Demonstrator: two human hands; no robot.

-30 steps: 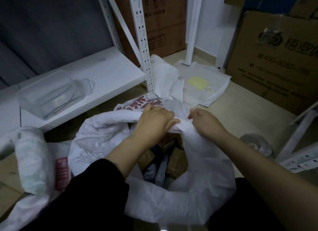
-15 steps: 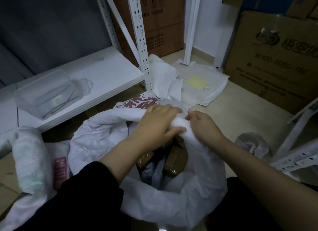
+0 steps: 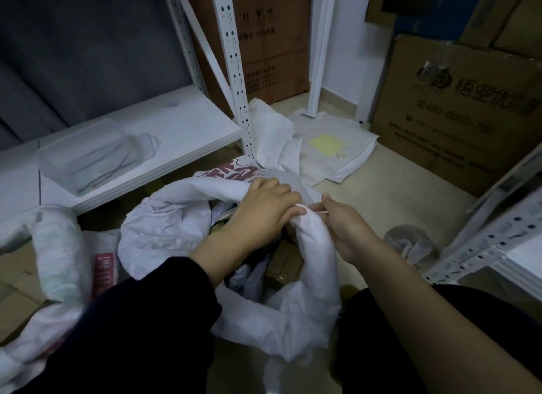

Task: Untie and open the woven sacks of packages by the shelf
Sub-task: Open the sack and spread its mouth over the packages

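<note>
A white woven sack (image 3: 164, 229) stands open on the floor in front of me, its rim rolled down. Brown and grey packages (image 3: 281, 267) show inside its mouth. My left hand (image 3: 264, 209) grips the far edge of the rim, fingers curled over the fabric. My right hand (image 3: 343, 220) pinches the same rim just to the right, where a rolled section hangs down; a thin pale strand runs between the two hands. A second white sack (image 3: 61, 255) with a rolled rim sits at the left.
A white metal shelf (image 3: 181, 129) with a clear plastic box (image 3: 93, 156) is at the left, its perforated post (image 3: 234, 71) beside the sack. Flat empty sacks (image 3: 331, 147) lie on the floor beyond. Large cardboard boxes (image 3: 457, 109) stand at right; another shelf frame (image 3: 495, 241) is at far right.
Both hands have kept hold of the rim and rolled it further down on the right side. The sack's mouth sits lower and the rolled section under my right hand has grown thicker.
</note>
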